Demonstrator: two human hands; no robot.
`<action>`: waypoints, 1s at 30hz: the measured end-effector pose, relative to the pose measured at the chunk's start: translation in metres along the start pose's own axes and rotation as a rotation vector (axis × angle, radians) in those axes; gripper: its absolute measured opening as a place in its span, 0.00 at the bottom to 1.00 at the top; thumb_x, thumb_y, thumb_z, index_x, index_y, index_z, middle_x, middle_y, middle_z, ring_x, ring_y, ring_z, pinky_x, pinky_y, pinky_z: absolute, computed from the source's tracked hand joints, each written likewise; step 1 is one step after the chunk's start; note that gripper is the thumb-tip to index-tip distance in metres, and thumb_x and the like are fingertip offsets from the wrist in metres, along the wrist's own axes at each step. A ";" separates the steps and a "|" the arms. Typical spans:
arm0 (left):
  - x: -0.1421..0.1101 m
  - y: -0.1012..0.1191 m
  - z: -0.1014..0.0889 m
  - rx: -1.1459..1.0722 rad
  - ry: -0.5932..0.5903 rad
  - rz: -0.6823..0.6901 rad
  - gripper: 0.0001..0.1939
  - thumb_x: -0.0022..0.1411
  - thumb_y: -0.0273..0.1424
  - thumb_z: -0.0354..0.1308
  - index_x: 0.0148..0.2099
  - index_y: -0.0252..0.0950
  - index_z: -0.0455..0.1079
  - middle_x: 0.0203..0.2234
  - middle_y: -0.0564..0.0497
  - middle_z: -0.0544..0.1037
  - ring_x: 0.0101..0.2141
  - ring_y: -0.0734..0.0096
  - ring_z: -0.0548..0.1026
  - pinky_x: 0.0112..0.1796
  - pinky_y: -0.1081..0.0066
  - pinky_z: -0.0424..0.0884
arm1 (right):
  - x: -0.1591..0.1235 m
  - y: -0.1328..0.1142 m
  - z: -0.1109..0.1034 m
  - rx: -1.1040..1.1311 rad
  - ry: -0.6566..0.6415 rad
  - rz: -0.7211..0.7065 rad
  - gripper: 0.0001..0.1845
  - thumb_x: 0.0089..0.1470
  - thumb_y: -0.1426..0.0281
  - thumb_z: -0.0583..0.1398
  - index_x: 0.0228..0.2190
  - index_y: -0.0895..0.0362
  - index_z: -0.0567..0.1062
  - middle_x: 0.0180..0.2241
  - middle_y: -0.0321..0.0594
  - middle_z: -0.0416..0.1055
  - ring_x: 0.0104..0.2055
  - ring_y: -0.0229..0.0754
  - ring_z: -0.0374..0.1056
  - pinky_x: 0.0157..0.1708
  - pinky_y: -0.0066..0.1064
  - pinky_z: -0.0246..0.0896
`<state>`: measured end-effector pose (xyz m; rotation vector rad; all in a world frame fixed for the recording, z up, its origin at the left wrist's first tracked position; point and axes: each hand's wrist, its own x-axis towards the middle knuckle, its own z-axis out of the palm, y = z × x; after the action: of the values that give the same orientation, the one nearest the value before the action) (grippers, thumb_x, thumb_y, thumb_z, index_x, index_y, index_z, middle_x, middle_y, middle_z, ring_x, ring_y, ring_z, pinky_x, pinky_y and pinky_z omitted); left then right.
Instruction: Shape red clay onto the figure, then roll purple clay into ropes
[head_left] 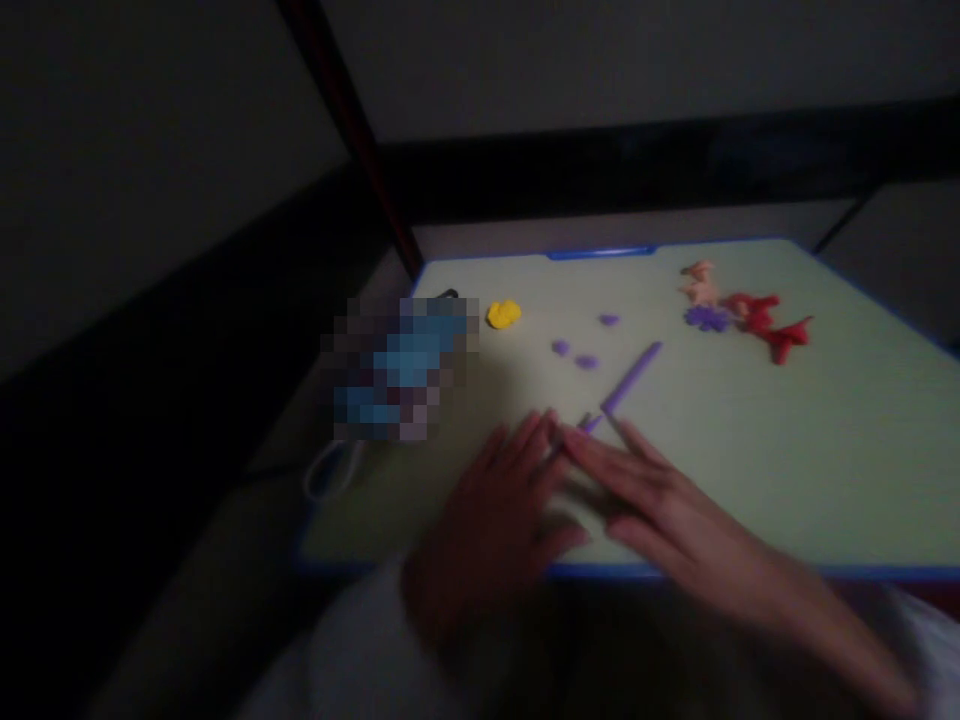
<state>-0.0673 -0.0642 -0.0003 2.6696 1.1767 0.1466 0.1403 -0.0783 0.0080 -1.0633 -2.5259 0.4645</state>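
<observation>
Both hands lie low over the near part of a pale board [862,480], their fingertips meeting or nearly so. The fingers of my left hand [506,505] are stretched out and flat. My right hand [675,510] also has its fingers extended, pointing left. Just beyond the fingertips is a thin pointed purple piece [592,424] that looks like modelling clay; whether a finger touches it I cannot tell. A longer purple clay stick [631,378] lies right behind it. Farther back sit small purple lumps [587,362], another purple lump [561,347] and a third purple bit [609,320].
A yellow clay lump [504,314] sits at the back left. Toward the back right are a purple flower-like shape [707,318], peach-coloured pieces [700,288] and red pieces [786,338]. A blurred-out blue item [409,355] with a white loop lies at the left edge. The scene is dim.
</observation>
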 end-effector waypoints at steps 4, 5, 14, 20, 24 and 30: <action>-0.001 -0.001 -0.001 0.005 0.019 0.029 0.37 0.62 0.51 0.40 0.66 0.36 0.43 0.66 0.44 0.44 0.65 0.60 0.40 0.61 0.52 0.43 | -0.005 0.006 -0.003 -0.013 0.125 0.150 0.26 0.62 0.65 0.48 0.61 0.54 0.52 0.61 0.43 0.55 0.62 0.44 0.53 0.62 0.54 0.38; -0.001 0.000 -0.001 0.001 0.018 0.028 0.37 0.62 0.51 0.41 0.66 0.35 0.42 0.66 0.44 0.45 0.65 0.60 0.40 0.61 0.52 0.43 | -0.005 0.006 -0.002 -0.041 0.118 0.158 0.26 0.62 0.65 0.49 0.61 0.54 0.54 0.61 0.43 0.56 0.62 0.45 0.54 0.62 0.55 0.38; -0.003 -0.003 0.005 -0.049 0.082 -0.041 0.33 0.65 0.41 0.45 0.66 0.31 0.42 0.65 0.41 0.48 0.64 0.65 0.44 0.61 0.58 0.49 | -0.005 0.010 0.006 -0.271 0.089 0.118 0.28 0.61 0.62 0.50 0.60 0.55 0.55 0.60 0.43 0.57 0.62 0.48 0.53 0.60 0.58 0.40; -0.003 -0.001 0.000 -0.041 0.060 -0.025 0.28 0.65 0.40 0.46 0.63 0.34 0.52 0.64 0.41 0.51 0.64 0.61 0.47 0.60 0.55 0.51 | -0.004 0.016 0.009 -0.369 0.063 0.102 0.33 0.59 0.55 0.50 0.62 0.52 0.49 0.62 0.38 0.53 0.66 0.52 0.43 0.58 0.64 0.38; -0.002 0.001 -0.002 -0.048 0.046 -0.039 0.28 0.64 0.39 0.47 0.63 0.34 0.52 0.64 0.41 0.50 0.64 0.61 0.47 0.60 0.55 0.51 | -0.002 0.013 0.010 -0.392 0.037 0.116 0.33 0.59 0.53 0.48 0.62 0.51 0.49 0.62 0.37 0.54 0.66 0.55 0.42 0.57 0.66 0.37; -0.002 0.001 -0.001 -0.053 0.047 -0.036 0.29 0.64 0.40 0.47 0.64 0.34 0.52 0.64 0.41 0.50 0.64 0.61 0.47 0.60 0.54 0.51 | -0.002 0.012 0.010 -0.407 0.056 0.115 0.33 0.59 0.53 0.49 0.61 0.53 0.52 0.60 0.40 0.58 0.65 0.54 0.44 0.58 0.63 0.37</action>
<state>-0.0684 -0.0658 0.0009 2.6111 1.2165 0.2326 0.1450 -0.0735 -0.0065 -1.3470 -2.5787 -0.0584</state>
